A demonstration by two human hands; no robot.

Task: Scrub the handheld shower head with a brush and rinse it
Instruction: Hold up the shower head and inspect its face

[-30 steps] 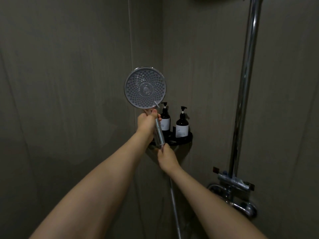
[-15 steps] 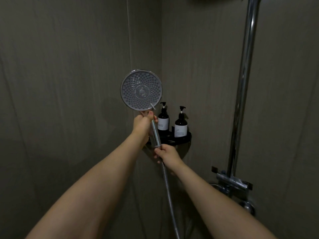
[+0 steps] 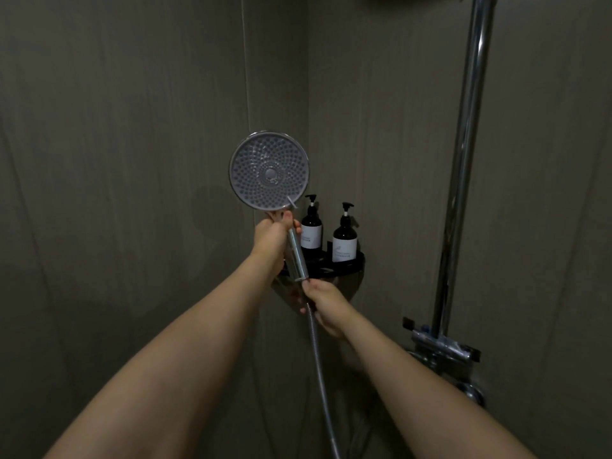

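The left hand (image 3: 270,238) gripped the shower head (image 3: 269,171) upright, face outward for scrubbing, while the right hand (image 3: 326,308) held the hose (image 3: 318,359) below it.

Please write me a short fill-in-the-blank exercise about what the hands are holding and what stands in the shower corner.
1. The left hand grips the shower head by its ____.
2. The right hand holds the metal ____ just below the handle's lower end.
3. On the black corner shelf stand ____ dark pump bottles.
4. The round spray face is turned ____ the camera.

Missing words: handle; hose; two; toward
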